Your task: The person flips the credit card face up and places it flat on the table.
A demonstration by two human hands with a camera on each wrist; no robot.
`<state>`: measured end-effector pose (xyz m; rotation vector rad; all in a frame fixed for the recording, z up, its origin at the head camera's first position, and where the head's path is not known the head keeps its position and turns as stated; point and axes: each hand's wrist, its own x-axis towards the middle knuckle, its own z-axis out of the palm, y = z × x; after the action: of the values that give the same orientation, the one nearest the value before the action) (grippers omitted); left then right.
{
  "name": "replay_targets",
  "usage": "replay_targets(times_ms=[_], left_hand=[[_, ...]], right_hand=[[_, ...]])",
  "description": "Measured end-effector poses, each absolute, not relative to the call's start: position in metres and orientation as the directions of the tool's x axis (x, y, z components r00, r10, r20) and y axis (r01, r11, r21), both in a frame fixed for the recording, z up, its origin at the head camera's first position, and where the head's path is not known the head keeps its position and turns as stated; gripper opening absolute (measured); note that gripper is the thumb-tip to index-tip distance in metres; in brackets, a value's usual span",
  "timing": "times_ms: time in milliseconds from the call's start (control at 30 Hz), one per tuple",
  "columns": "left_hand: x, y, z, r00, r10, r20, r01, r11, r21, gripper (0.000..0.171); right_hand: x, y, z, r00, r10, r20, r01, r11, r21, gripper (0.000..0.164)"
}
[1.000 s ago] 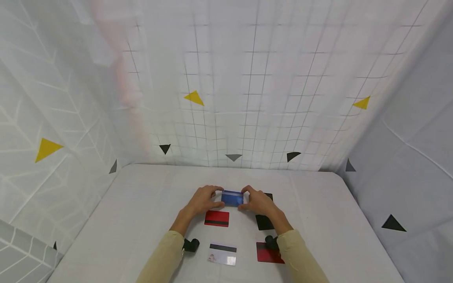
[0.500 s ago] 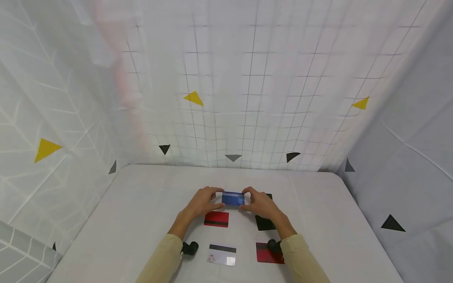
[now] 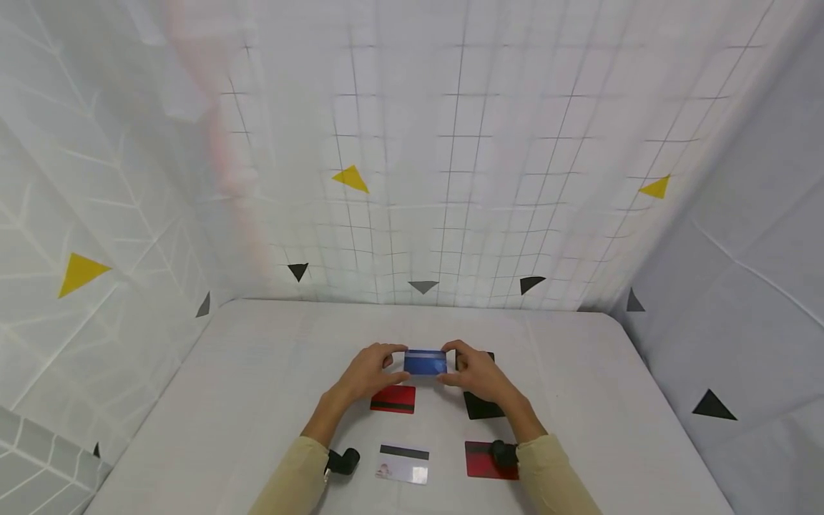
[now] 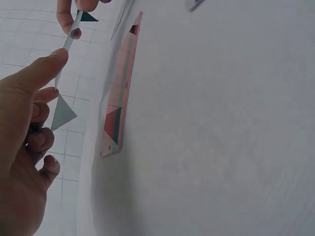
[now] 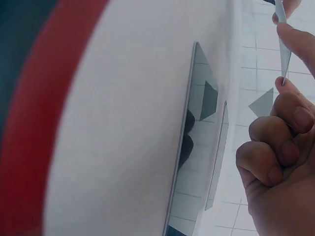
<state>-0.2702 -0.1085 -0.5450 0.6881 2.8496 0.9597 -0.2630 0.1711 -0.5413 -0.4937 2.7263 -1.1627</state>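
Although both wrist views show it only edge-on, one blue card is supported above the white table between two hands. Left hand: thumb and index finger, slightly parted, pinch the left edge. Right hand: same grip, right edge.

On the table: one red striped card, near the left hand; one white card, closer to the wearer; one dark red card, partly covered by one of two wrist devices. Black surface appears on both sides of the right hand; the head view cannot establish the count. The right wrist view shows two separate reflective pieces, plus curled remaining fingers. The left wrist view shows a dark triangle mirrored in the red striped card.
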Motion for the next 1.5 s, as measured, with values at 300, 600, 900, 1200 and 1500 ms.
replay_targets(times_ms=[300, 600, 900, 1200, 1500], left_hand=[[-0.265, -0.108, -0.544, -0.899, 0.419, 0.129, 0.395, 0.648, 0.651, 0.056], [-0.253, -0.105, -0.547, -0.891, 0.407, 0.2, 0.424, 0.593, 0.684, 0.057], [-0.253, -0.098, -0.542, -0.867, 0.437, 0.24, 0.472, 0.562, 0.68, 0.057], [-0.252, -0.101, -0.531, -0.878, 0.418, 0.233, 0.451, 0.559, 0.696, 0.06], [-0.248, -0.101, -0.527, -0.891, 0.404, 0.205, 0.414, 0.542, 0.732, 0.06]], right_hand=[[-0.258, 0.173, -0.54, -0.954, -0.299, 0.01, -0.206, 0.63, -0.748, 0.062], [-0.25, 0.175, -0.534, -0.955, -0.292, 0.056, -0.224, 0.582, -0.782, 0.061], [-0.24, 0.179, -0.525, -0.965, -0.251, 0.079, -0.21, 0.552, -0.807, 0.061], [-0.243, 0.177, -0.519, -0.956, -0.279, 0.094, -0.234, 0.527, -0.817, 0.063], [-0.242, 0.178, -0.516, -0.958, -0.271, 0.09, -0.227, 0.532, -0.816, 0.062]])
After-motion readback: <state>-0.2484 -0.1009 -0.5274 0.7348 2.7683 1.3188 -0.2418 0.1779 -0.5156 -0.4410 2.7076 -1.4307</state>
